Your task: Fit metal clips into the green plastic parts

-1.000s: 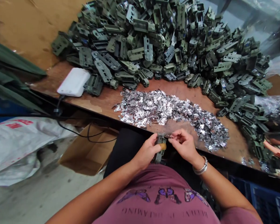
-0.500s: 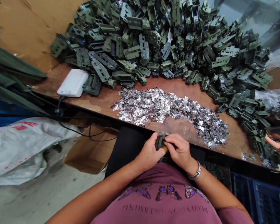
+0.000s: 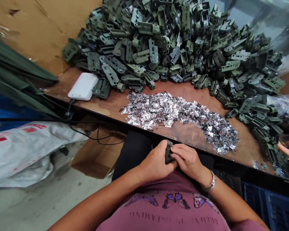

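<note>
Close to my body, just off the table's front edge, my left hand (image 3: 156, 161) is wrapped round a dark green part (image 3: 168, 154). My right hand (image 3: 188, 159) lies against the same part from the right, its fingers bent together over it; whether it pinches anything small is hidden. A yellowish-brown piece (image 3: 174, 164) shows between the two hands, below the green part. Beyond them, small shiny metal pieces (image 3: 159, 107) are spread in a long heap on the brown table (image 3: 190, 136).
A large pile of green parts (image 3: 144, 56) fills the back and right of the table. A white box with a cable (image 3: 83, 86) sits at the left. Below are an open cardboard box (image 3: 93, 157), a white sack (image 3: 26, 150) and blue crates (image 3: 276, 205).
The green part has turned and more of it is covered by my hands. My right hand's fingers now lie flatter over it. The whole view has shifted slightly.
</note>
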### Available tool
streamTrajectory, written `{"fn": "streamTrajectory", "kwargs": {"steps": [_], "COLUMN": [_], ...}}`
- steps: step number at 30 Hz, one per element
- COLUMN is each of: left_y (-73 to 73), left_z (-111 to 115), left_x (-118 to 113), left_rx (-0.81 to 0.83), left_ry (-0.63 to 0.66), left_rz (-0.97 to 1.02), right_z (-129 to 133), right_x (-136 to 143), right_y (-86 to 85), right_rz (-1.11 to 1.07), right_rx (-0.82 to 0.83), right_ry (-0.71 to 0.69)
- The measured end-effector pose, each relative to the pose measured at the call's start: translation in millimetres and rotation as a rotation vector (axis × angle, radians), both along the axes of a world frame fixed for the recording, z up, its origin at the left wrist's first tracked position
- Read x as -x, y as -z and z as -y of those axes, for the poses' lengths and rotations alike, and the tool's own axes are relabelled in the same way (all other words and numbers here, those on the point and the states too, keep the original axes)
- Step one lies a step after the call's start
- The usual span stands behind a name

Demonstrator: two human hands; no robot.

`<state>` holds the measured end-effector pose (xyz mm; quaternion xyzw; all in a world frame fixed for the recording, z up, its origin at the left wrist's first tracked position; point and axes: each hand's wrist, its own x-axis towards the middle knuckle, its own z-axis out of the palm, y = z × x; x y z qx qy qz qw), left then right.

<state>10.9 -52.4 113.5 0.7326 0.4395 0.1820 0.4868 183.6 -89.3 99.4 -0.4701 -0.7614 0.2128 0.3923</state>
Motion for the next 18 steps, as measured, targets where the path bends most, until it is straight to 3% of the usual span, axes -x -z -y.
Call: {"fn": "streamTrajectory", "kwargs": {"steps": [3, 6, 10, 14, 18], "left_y": [-2.8, -3.7, -4.5, -6.2, -3.9], "left_z": [-7, -12, -13, -11, -9], "left_x": [5, 11, 18, 19, 21], "left_rx": [-0.105, -0.238, -0.294, -0.205, 0.035], "left_ry": [0.005, -0.055, -0.134, -0.172, -0.202], "left_rz": [0.052, 0.068, 0.081, 0.159, 0.315], "right_z": [3, 10, 21, 24, 23], "right_x": [-13, -22, -22, -19, -21], "right_y": [-1.4, 7.6, 19.2, 17.3, 14.3], "right_rz": [-0.162, -0.247, -0.221, -0.161, -0.126], "right_rx": [0.108, 0.234, 0.342, 0.314, 0.301], "right_ry": [0.131, 0.278, 0.27, 0.202, 0.183]}}
